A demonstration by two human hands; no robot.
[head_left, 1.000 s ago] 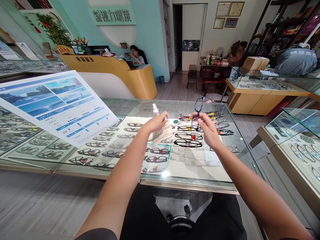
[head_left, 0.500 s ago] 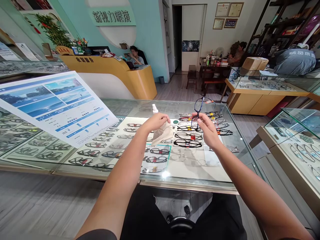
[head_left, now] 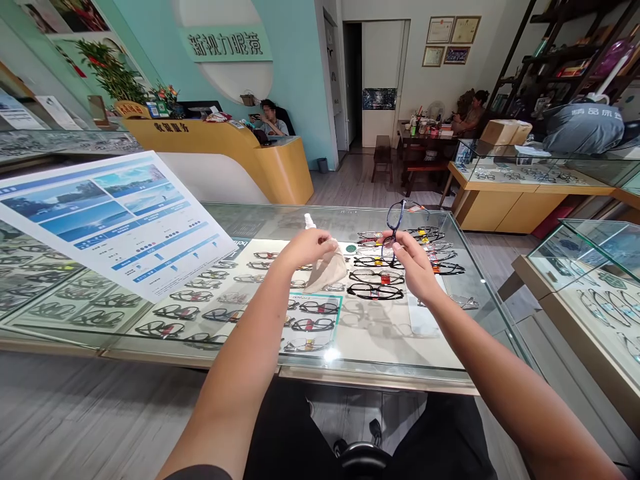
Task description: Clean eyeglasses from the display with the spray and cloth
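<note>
Over the glass display case, my left hand (head_left: pixel 311 248) pinches a beige cleaning cloth (head_left: pixel 327 270) that hangs down from its fingers. Just behind that hand stands a white bottle (head_left: pixel 309 220), mostly hidden except for its top. My right hand (head_left: pixel 414 261) is closed on a pair of dark blue eyeglasses (head_left: pixel 395 217), held raised and tilted with its lenses one above the other. The cloth and the eyeglasses are apart. Beneath my right hand, several eyeglass frames (head_left: pixel 375 291) lie in rows.
A printed sheet (head_left: pixel 170 227) with blue pictures stands at the left of the glass display case (head_left: pixel 410 363). More showcases (head_left: pixel 575 280) are on the right. Behind are a yellow counter (head_left: pixel 285 170) with a seated person (head_left: pixel 274 123), and another person (head_left: pixel 470 115) at a dark table.
The view has tilted slightly, so the scene sits a little lower. My left hand has turned a little, its fingers now curled more over the cloth; the right still holds the eyeglasses.
</note>
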